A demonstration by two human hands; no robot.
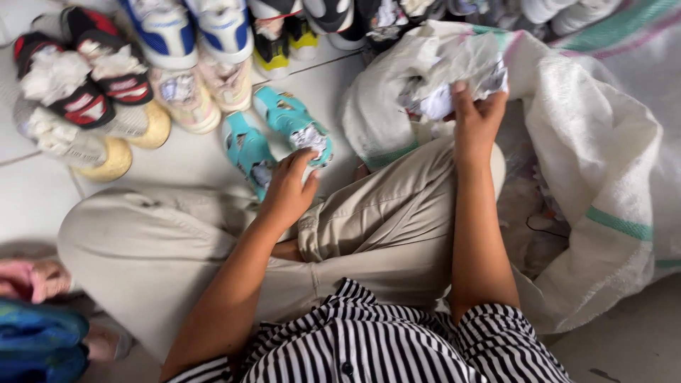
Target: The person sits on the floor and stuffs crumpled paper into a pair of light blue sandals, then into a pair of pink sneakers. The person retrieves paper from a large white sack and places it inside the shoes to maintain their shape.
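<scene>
I sit cross-legged on a pale floor. My left hand (289,188) rests on a small teal shoe (294,126), fingers pressing crumpled paper into its opening. A second teal shoe (246,149) lies just left of it, also stuffed with paper. My right hand (477,117) reaches into a large white woven sack (603,163) and grips a wad of crumpled paper (454,71) at its mouth.
Rows of paper-stuffed shoes fill the floor ahead: red-and-black ones (78,78), blue-and-white sneakers (191,35), yellow-and-black ones (284,42). Pink and blue items (35,319) lie at my left knee. Paper scraps sit inside the sack.
</scene>
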